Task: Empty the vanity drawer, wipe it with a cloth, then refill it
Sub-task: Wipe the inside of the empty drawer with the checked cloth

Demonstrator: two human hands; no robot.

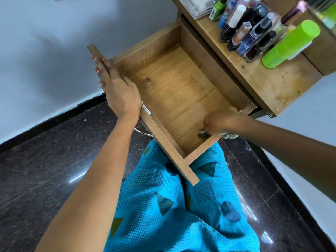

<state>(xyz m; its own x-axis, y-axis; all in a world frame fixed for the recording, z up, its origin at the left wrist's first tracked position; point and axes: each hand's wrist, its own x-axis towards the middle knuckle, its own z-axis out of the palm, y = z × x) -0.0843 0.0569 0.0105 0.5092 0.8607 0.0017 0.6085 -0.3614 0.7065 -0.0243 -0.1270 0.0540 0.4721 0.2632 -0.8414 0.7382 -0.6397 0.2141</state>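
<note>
The wooden vanity drawer (172,84) is pulled out over my lap, and its bare floor holds nothing but my hand and cloth. My left hand (116,88) lies flat with straight fingers along the top of the drawer's front panel. Inside the drawer, my right hand (218,122) is at the near right corner and grips a small dark cloth (202,134) against the floor. Most of the cloth is hidden under that hand.
The vanity top (263,82) at the upper right carries several bottles, among them a lime green bottle (291,44) lying on its side and a clear box (196,4). A chrome stool ring (143,130) shows below the drawer. The dark polished floor (45,170) lies around my blue-clad legs.
</note>
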